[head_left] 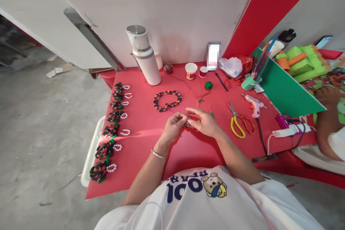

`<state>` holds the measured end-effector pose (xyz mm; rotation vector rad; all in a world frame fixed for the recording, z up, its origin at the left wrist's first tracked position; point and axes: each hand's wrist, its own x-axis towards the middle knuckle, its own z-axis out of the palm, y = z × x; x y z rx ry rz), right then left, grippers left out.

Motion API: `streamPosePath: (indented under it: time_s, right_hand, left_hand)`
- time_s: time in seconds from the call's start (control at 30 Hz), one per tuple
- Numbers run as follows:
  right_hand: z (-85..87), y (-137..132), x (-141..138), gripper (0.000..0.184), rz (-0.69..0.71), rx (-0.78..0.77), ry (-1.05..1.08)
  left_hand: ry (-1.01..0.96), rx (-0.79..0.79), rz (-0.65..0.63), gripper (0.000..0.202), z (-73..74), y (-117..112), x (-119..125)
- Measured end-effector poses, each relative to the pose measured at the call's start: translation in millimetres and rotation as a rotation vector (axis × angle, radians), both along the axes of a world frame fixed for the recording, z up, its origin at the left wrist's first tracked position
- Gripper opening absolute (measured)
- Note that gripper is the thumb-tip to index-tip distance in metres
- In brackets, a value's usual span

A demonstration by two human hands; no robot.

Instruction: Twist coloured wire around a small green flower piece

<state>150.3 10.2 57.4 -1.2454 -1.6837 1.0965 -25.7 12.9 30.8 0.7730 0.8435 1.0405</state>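
My left hand [174, 126] is closed in a pinch on thin yarn, with a strand end hanging below. My right hand [204, 123] meets it fingertip to fingertip, its index finger stretched and its thumb against the yarn. A small dark piece between the hands is mostly hidden. Just beyond lies a multicoloured crocheted ring [167, 101], a strand running from it towards my hands. A multicoloured yarn ball [168, 68] and a green yarn ball [208, 85] trail strands nearby. A green-handled crochet hook [211, 114] lies beside my right hand.
Crocheted flowers [110, 130] with bead loops [125, 132] line the left edge. A white flask [147, 61], paper cup [191, 71] and phone [214, 56] stand behind. Scissors [237, 124], glue gun [254, 106] and power strip [287, 131] lie right; another person's arm [327, 122] is beyond the green board [288, 88].
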Motion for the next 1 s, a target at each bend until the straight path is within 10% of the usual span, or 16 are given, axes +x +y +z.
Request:
streamPosePath:
  time_s: [0.27,1.0]
  right_hand:
    - [-8.3,9,2,0.036,-0.107,-0.243,0.227]
    - [3.0,2,4,0.03,-0.144,0.078,0.009]
  left_hand:
    - [-0.084,-0.042,-0.076,0.047,8.7,-1,-3]
    - [-0.312,-0.136,-0.003,0.046,9.0,-2,-3]
